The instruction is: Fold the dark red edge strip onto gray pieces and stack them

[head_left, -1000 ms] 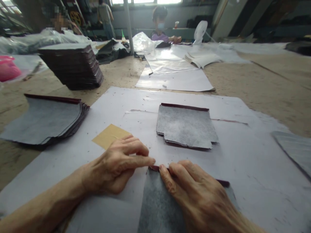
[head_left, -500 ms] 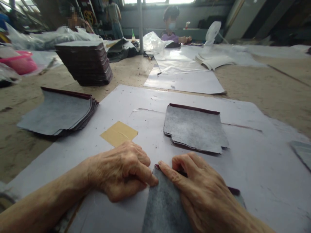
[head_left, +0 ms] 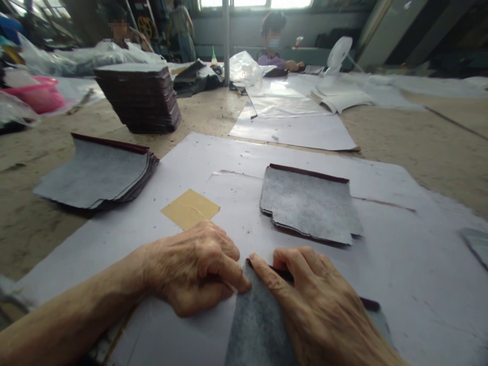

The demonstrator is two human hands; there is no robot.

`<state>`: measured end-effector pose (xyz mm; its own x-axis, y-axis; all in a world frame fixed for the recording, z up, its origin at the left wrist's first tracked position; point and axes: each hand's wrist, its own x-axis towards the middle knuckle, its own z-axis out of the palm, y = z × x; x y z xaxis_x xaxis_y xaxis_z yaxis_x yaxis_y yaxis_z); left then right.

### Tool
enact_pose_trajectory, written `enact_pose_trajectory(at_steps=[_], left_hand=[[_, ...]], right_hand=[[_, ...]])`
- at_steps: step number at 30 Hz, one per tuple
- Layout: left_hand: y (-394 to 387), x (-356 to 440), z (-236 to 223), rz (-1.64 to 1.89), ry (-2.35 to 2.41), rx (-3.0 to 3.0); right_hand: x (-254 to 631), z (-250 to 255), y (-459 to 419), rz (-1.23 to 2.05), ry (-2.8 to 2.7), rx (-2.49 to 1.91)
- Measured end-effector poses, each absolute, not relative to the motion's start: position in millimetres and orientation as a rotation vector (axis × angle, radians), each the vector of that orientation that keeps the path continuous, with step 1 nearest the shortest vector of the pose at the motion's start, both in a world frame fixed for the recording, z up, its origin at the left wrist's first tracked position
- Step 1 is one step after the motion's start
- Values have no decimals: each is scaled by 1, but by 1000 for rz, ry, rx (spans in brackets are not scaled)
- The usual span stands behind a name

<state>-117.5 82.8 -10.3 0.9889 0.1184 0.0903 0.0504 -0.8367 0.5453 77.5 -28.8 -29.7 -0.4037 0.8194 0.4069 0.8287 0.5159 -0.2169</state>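
Grey sheet [head_left: 259, 325] lies flat on the white paper [head_left: 381, 264], at 6 o'clock in the head view, grey fuzzy side up, dark red edge showing along its far rim.

Left hand [head_left: 194, 267]: fingers curled, forefinger tip pressed down at the sheet's far left corner. No pinch seen; it pushes, does not hold.

Right hand [head_left: 320, 310]: laid palm-down on the sheet, fingers bent over the dark red edge, pressing it flat. Whether any finger is under the edge cannot be told.

Handling, judged: thin, light, limp like felt-backed fabric; bends readily and keeps a fold. Matte face, probably not slippery. Best taken at a corner or along the folded rim.

Around: small stack [head_left: 308, 203] of like sheets at 12 o'clock, near; fanned pile [head_left: 95, 173] at 10 o'clock; tan tape patch [head_left: 189, 208] just beyond the left hand.
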Motion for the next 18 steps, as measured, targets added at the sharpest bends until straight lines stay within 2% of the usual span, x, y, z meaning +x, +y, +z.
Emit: enact_pose_trajectory(at_steps=[13, 18], left_hand=[[82, -117, -11, 196, 121, 2498], [83, -116, -12, 199, 130, 2475]], right_hand=[[72, -26, -29, -132, -2306, -1378], [79, -28, -31, -15, -2190, -1366]])
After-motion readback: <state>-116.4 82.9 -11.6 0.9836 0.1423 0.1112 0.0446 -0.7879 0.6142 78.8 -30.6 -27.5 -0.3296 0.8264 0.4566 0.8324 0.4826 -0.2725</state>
